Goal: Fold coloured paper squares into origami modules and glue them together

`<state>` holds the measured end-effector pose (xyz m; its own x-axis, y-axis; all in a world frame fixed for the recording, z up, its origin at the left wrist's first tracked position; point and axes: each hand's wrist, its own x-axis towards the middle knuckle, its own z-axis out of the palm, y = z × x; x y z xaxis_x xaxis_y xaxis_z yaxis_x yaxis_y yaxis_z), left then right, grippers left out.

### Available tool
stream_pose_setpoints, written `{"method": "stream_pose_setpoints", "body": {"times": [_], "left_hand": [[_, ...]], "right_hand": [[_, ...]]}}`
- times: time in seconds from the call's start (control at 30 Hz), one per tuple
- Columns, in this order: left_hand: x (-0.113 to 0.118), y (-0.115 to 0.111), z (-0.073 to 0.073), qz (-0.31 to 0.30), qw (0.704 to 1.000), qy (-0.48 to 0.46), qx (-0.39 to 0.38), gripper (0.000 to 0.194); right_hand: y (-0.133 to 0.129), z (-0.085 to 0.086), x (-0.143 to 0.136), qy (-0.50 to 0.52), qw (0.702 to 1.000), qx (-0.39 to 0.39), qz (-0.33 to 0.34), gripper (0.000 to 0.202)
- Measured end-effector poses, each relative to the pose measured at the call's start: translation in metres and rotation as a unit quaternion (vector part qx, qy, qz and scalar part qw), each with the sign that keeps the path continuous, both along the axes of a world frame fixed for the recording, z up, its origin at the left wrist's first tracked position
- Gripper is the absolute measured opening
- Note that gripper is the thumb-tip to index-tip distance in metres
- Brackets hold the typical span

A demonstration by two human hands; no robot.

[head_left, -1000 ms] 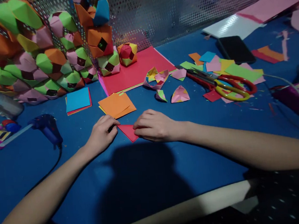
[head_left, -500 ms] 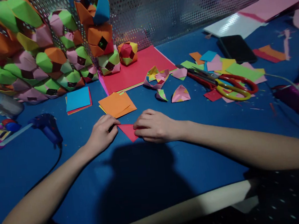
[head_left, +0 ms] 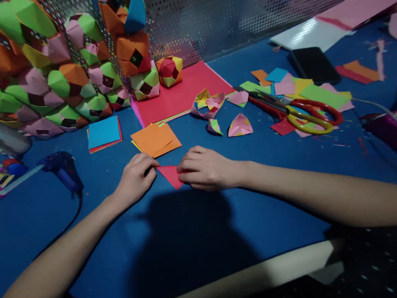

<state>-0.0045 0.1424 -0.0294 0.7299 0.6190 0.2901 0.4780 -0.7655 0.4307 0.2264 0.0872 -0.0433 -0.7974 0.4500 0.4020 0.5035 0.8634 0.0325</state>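
Observation:
A small red paper [head_left: 170,175], folded into a triangle, lies on the blue table between my hands with its point toward me. My left hand [head_left: 138,173] pinches its left corner between thumb and fingers. Over the right part of the paper, the fingers of my right hand [head_left: 205,168] are bent and pressed down, hiding that corner. Just beyond my hands is a stack of orange paper squares [head_left: 156,139], with a yellow edge showing under it. Folded paper pieces, one pink and yellow [head_left: 240,126] and one green and pink [head_left: 214,126], sit past my right hand.
Joined paper balls [head_left: 67,81] stand stacked at the back left. A blue glue gun [head_left: 63,170] with its cord lies left, near blue paper squares [head_left: 104,131]. Scissors [head_left: 307,117] rest on paper scraps at the right, below a black phone [head_left: 314,65]. Red sheets [head_left: 186,89] lie behind.
Hardly anything differs. Both hands keep their hold on the red paper in the same place, and the view has shifted only very slightly.

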Motion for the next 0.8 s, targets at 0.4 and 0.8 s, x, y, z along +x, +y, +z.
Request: {"method": "stream_pose_setpoints", "body": {"times": [0.4, 0.8], "left_hand": [[0.0003, 0.0000, 0.0002, 0.001, 1.000, -0.001, 0.005, 0.016], [0.0003, 0.0005, 0.0003, 0.001, 1.000, 0.003, 0.000, 0.016]], "right_hand": [[0.0000, 0.0018, -0.0008, -0.010, 1.000, 0.002, 0.003, 0.022], [0.0010, -0.0005, -0.0006, -0.014, 1.000, 0.002, 0.007, 0.021]]}}
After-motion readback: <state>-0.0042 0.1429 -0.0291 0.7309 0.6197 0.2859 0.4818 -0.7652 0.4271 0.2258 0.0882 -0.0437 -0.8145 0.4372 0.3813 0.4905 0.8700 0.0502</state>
